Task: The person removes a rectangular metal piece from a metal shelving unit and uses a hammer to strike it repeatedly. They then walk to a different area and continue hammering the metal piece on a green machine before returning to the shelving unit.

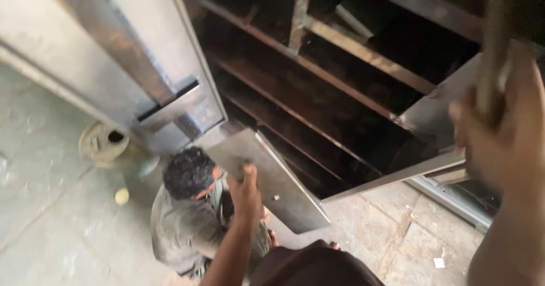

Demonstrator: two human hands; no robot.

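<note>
My left hand (pixel 246 190) grips the near edge of a flat grey steel panel (pixel 278 186), which leans tilted against the bottom of a big open metal cabinet frame (pixel 363 50). Close to the camera and blurred, my right hand (pixel 497 135) is closed round a brownish rod or handle (pixel 495 42) that rises to the top edge of the view. Its upper end is out of sight. A co-worker (pixel 184 209) in a grey shirt crouches on the floor just left of my left arm, under the panel.
A steel door or side sheet (pixel 122 53) with a slot stands at upper left. Rusty brown rails (pixel 295 113) cross the dark cabinet interior. On the concrete floor at left lie a round spool-like object (pixel 102 143) and a small yellowish ball (pixel 121 196).
</note>
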